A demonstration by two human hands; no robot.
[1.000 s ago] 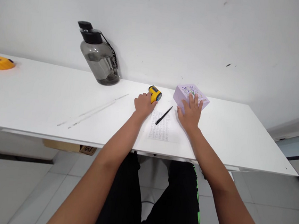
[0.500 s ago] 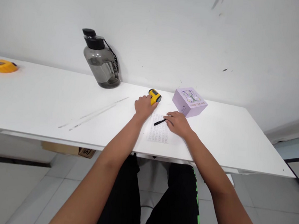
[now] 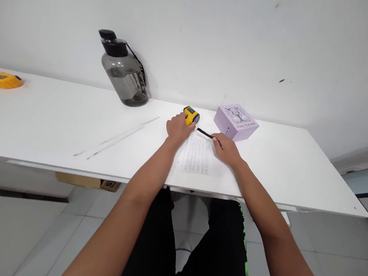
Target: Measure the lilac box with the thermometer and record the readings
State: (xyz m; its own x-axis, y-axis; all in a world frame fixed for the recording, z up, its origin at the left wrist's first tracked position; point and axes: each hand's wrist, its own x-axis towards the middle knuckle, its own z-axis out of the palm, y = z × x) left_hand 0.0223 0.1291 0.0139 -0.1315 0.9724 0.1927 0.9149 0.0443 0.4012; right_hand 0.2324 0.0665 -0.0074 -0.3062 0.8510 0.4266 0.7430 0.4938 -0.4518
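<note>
My left hand (image 3: 178, 129) is closed around the near side of a yellow-and-black tape measure (image 3: 190, 115) on the white table. My right hand (image 3: 225, 148) pinches a black pen (image 3: 205, 133), whose far end points left toward the tape measure without touching it. Beneath the pen and between my wrists lies a sheet of paper (image 3: 197, 158) covered in rows of small marks, too fine to read. A lilac box (image 3: 236, 122) with a printed lid sits just behind my right hand.
A grey water bottle (image 3: 124, 79) with a black lid stands against the wall. At the far left an orange tape measure (image 3: 4, 80) lies on the table (image 3: 53, 122). Dark streaks mark the tabletop left of my hands. Below the front edge a cardboard box (image 3: 79, 180) shows.
My right hand has lifted the pen off the paper and turned it, so it now points up and left toward the tape measure. My left hand stays on the tape measure.
</note>
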